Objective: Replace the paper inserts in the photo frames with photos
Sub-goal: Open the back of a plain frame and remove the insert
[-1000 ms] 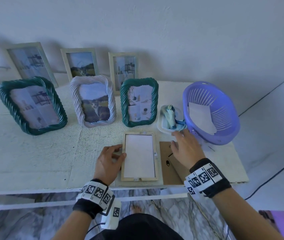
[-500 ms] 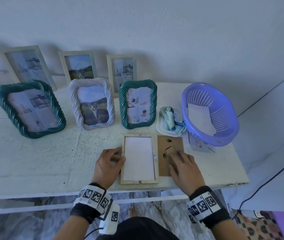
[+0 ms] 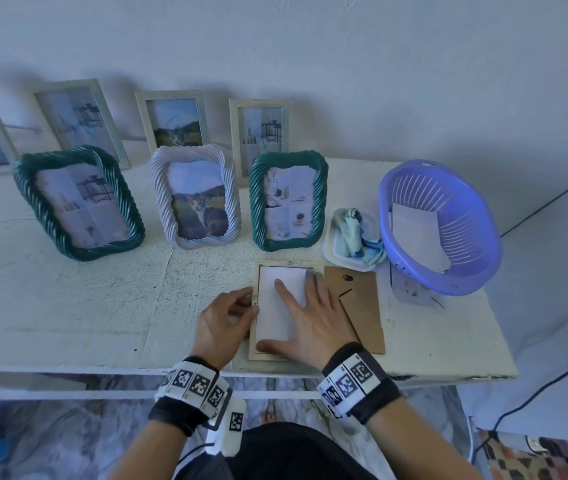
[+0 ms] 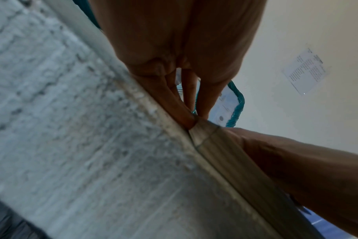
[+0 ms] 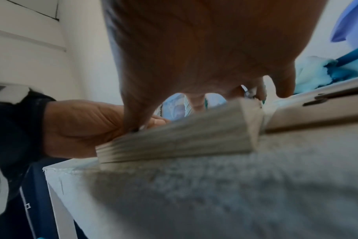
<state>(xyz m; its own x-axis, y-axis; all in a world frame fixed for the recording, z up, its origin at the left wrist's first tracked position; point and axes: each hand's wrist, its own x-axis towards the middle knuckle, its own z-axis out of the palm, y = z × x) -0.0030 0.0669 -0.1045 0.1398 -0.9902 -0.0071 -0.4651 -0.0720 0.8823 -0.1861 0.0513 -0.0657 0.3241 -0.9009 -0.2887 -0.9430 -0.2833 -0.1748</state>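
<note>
On the rough white tabletop [image 3: 67, 306] a pale wooden frame [image 3: 254, 355] lies face-down, long axis pointing away, left hand [image 3: 221, 323] gripping its left rail, right hand [image 3: 313, 323] spread flat on its white sheet [image 3: 275, 320].

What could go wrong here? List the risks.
1. The frame lies at the table's front edge; a hard push from the right hand might slide it off.
2. The left hand only pinches the frame's side, so it may twist.
3. Spread fingers pressing the white sheet could crease it.
</note>
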